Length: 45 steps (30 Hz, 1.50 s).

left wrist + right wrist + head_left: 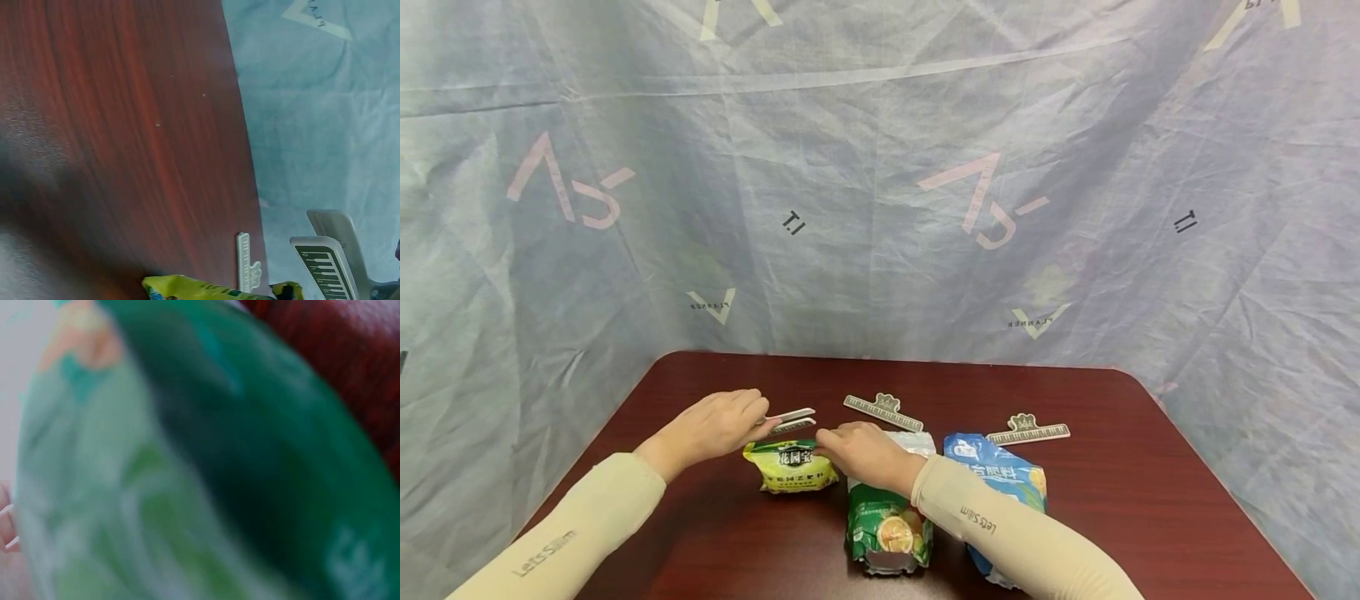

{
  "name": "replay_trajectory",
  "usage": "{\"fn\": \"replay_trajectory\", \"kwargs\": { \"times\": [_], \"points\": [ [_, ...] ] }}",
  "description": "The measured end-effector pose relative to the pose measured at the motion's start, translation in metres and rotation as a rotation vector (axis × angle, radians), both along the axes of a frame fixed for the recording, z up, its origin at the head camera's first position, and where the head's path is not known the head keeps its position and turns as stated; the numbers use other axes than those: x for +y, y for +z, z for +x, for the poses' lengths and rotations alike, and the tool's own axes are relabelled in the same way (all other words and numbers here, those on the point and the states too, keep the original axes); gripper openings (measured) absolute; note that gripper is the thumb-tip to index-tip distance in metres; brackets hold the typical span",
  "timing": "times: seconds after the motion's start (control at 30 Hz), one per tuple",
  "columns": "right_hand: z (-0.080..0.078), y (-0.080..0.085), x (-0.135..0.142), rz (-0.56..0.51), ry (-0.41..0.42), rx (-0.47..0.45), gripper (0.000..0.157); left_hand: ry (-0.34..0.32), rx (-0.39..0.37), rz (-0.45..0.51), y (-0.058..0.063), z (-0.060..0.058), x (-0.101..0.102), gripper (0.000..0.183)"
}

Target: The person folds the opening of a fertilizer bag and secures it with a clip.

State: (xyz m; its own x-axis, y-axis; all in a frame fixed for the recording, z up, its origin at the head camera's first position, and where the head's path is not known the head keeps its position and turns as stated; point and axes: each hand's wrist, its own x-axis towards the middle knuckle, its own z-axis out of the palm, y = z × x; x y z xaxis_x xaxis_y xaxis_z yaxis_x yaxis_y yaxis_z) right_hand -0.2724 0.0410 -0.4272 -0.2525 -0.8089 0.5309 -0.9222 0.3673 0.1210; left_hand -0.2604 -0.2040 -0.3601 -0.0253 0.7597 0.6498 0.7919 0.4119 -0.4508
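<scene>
My left hand [730,421] grips a bag clip [797,423] by its handle end, and the clip's two long ruler-marked bars stand spread apart above a small yellow bag [797,471]. In the left wrist view the same clip [325,269] shows at the lower right, over the top of the yellow bag [200,289]. My right hand [865,452] pinches the yellow bag at its upper right corner; its thumb is hidden. Below the right forearm lies a green bag [880,512] with orange fruit printed on it, which fills the right wrist view, blurred.
Two more ruler-marked clips lie farther back on the dark red table [715,533]: one clip [883,410] behind the green bag, another clip [1028,430] behind a blue bag [996,467]. The right sleeve crosses over the blue bag. Grey cloth [865,250] hangs behind the table.
</scene>
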Motion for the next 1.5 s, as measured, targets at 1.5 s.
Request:
{"fn": "replay_trajectory", "kwargs": {
  "times": [1.5],
  "points": [
    [-0.001, 0.002, 0.000, 0.004, -0.005, -0.053, 0.019, -0.045, 0.047, -0.134, -0.005, 0.010, -0.009, 0.031]
  ]
}}
